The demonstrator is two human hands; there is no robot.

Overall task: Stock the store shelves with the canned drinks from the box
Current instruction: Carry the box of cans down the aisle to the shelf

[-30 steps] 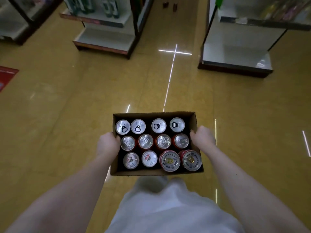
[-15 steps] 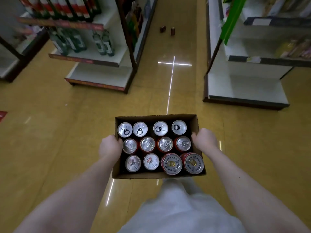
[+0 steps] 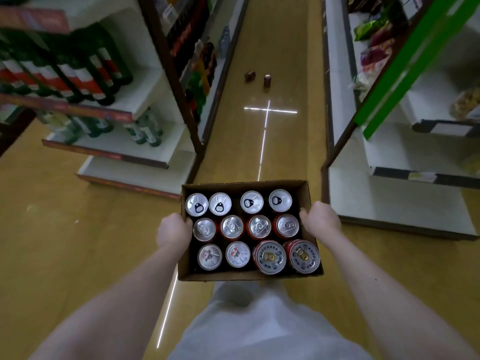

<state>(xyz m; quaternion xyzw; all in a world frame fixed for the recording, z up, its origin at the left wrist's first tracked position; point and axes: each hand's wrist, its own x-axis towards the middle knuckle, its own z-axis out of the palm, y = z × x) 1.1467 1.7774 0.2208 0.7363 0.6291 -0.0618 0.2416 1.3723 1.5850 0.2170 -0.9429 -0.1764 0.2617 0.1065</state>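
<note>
Twelve cans stand upright in an open cardboard box (image 3: 246, 276), packed in three rows of four, and the box is carried level in front of the person's body, above the yellow floor (image 3: 78, 229) at the mouth of an aisle. The far row (image 3: 251, 202) shows plain silver lids with dark pull tabs; the middle row (image 3: 232, 226) has silver lids over red bodies; in the near row, two cans on the left have pale lids with small printed pictures (image 3: 209, 256), while the two on the right (image 3: 269, 257) are wider, with red printed rings around gold tabs. The left hand (image 3: 173, 231) grips the box's left wall, its fingers curled tight over the rim beside the middle row. The right hand (image 3: 321, 220) grips the right wall in the same way, fingers closed over the edge. Both forearms reach in from the bottom corners, and light-coloured clothing fills the lower middle. To the left stands a shelf unit (image 3: 124, 141) holding dark green bottles (image 3: 85, 74) with red and white labels above, and paler bottles (image 3: 145, 131) on the shelf below. To the right, a white shelf unit (image 3: 405, 203) has a bare bottom shelf, with blurred snack packets (image 3: 374, 37) higher up. Well ahead on the aisle floor are two small dark cans (image 3: 267, 80), near each other; whether both stand upright I cannot tell.
</note>
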